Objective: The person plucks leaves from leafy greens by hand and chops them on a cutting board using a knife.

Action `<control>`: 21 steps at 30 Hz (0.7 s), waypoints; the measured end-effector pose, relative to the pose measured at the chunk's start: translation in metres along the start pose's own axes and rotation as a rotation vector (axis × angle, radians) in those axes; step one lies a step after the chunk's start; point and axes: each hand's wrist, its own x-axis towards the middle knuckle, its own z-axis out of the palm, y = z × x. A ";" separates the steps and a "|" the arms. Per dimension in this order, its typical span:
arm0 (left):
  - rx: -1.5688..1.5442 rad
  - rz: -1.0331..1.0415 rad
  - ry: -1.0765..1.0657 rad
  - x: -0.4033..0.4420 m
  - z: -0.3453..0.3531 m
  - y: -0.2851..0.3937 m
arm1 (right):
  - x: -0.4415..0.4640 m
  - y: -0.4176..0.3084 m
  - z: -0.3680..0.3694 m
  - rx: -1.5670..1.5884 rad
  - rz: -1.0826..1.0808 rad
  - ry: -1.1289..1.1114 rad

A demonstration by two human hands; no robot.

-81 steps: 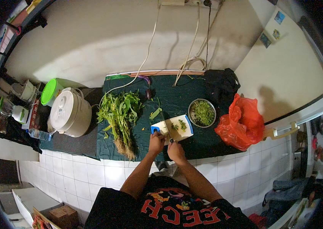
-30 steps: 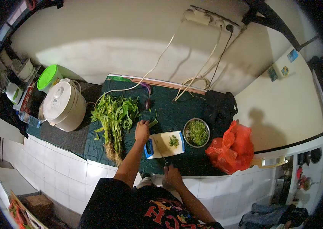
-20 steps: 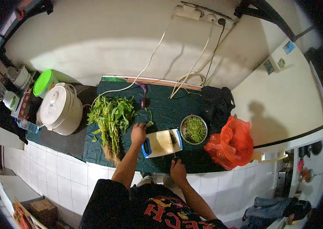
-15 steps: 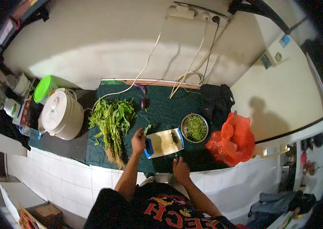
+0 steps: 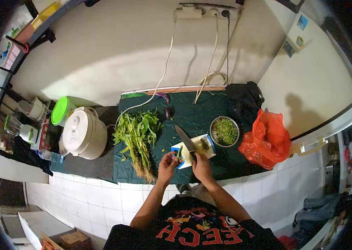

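My right hand [image 5: 201, 167] is wrapped round the handle of a knife [image 5: 185, 138], its broad blade tilted up and leftward above the cutting board [image 5: 199, 158]. At the board's left end my left hand [image 5: 168, 163] pinches a small green stem [image 5: 179, 152]. Chopped greens [image 5: 204, 144] lie on the right part of the white, blue-edged board. Just beyond that end is a metal bowl [image 5: 237, 134] of chopped greens. Left of my left hand lies a bunch of leafy greens [image 5: 138, 133] with roots. A purple eggplant [image 5: 168, 111] rests farther back.
A red plastic bag [image 5: 266, 141] and a black bag [image 5: 244, 100] are on the right of the dark green cloth. To the left stand a white rice cooker [image 5: 85, 133], a green-lidded container [image 5: 62, 111] and a water bottle [image 5: 50, 156]. Cables hang along the wall.
My left hand has brought the green piece to the board's left end. The knife has lifted from the chopped greens, and its blade now points up and left. The view has shifted.
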 end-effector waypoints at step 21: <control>0.210 0.008 -0.101 -0.037 0.070 0.087 | 0.046 -0.040 -0.139 0.770 -0.181 -0.244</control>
